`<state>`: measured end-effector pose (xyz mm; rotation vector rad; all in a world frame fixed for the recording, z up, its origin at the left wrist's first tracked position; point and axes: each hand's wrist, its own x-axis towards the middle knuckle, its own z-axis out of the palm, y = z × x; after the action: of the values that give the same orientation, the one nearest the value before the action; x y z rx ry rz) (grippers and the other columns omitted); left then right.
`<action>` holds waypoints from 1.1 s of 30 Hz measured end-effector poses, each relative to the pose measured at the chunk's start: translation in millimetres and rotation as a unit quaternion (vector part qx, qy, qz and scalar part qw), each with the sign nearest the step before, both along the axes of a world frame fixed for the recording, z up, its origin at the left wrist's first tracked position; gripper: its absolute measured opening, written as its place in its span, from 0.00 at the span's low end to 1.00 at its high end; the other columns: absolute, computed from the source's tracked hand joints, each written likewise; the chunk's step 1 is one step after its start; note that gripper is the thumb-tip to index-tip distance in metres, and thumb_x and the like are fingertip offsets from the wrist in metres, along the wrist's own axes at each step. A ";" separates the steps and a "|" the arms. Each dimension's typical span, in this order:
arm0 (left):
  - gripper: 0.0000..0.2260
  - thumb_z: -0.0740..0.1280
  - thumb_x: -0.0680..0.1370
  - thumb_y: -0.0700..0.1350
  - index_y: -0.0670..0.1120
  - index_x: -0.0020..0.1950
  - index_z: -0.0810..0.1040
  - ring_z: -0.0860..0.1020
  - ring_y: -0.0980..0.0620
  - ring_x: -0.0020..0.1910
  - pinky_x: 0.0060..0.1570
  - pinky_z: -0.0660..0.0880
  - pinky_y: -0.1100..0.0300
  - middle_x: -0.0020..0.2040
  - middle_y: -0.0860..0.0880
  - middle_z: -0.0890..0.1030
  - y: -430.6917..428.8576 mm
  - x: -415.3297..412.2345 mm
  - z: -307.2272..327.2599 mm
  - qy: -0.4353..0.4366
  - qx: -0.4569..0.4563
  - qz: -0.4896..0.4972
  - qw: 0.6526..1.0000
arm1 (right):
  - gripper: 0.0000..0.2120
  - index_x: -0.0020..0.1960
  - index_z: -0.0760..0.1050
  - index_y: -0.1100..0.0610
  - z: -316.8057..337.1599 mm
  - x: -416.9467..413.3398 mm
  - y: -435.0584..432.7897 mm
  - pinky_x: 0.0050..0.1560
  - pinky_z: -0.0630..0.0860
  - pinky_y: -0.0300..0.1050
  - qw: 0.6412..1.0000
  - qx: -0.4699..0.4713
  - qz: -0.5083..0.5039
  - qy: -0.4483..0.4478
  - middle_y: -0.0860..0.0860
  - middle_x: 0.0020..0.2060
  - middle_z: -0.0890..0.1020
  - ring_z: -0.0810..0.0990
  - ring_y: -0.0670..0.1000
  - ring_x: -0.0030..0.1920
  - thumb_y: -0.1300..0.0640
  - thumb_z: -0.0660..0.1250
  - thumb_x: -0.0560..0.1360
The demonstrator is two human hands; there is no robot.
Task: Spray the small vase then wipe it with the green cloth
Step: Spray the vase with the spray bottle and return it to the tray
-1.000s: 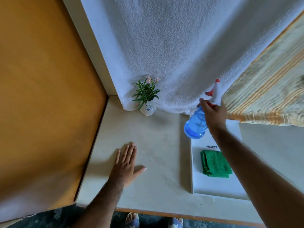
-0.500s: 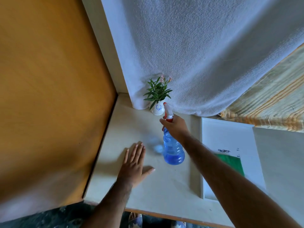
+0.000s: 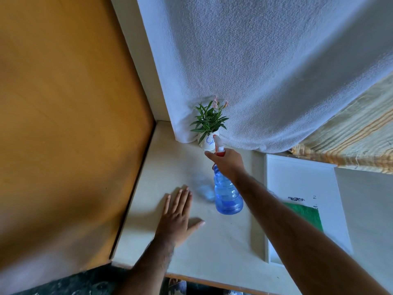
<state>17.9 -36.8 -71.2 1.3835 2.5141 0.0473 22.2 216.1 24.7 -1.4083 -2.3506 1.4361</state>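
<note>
Nozzle now sits just beside the small vase [image 3: 208, 142] at the worktop's back edge; my right hand [image 3: 228, 165] grips the spray bottle [image 3: 227, 195], ready to spray, left hand [image 3: 177, 218] flat, open.

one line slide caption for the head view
Right hand aims blue spray bottle at small vase; left hand flat on table.

Single head-worn wide-angle view, looking steeply down and forward from above the table's [image 3: 212, 241] near edge toward its back corner, close in, both forearms entering from the bottom.
</note>
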 end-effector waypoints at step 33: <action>0.46 0.51 0.77 0.73 0.38 0.82 0.60 0.52 0.45 0.82 0.79 0.39 0.46 0.83 0.40 0.60 -1.2 -2.9 0.9 -0.003 -0.009 -0.004 1.000 | 0.13 0.49 0.81 0.47 59.0 76.8 50.3 0.33 0.75 0.32 0.949 0.131 -0.158 0.239 0.44 0.29 0.84 0.82 0.42 0.30 0.57 0.68 0.66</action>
<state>15.0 -38.0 -70.3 1.3834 2.4988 0.0258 99.0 266.4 83.8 -1.1420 -1.8340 1.1632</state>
